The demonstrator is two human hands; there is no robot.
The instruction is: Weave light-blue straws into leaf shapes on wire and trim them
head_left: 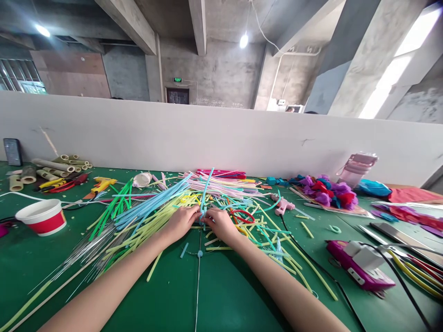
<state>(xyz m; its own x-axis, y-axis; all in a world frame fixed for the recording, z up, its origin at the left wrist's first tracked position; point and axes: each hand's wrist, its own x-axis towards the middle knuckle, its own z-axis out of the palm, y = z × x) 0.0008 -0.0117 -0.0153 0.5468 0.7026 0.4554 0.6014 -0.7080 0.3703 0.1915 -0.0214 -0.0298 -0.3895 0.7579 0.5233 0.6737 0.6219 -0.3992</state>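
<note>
Flat green tabletop (226, 293), grey concrete wall (211, 69) beyond. From where I stand, left hand (185, 219) and right hand (219, 222) meet mid-table, pinching slender light-blue soft-looking strips (204, 205). Best, I'd judge: one grip steady, the other making small turns.

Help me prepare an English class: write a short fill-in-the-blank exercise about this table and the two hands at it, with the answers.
1. The left hand and the right hand meet at a craft piece that is light ____.
2. The white paper cup has a wide band coloured ____.
3. The glue gun nearer the bamboo is ____; the other glue gun is pink.
4. The table top is ____.

Missing words: blue; red; yellow; green.
</note>
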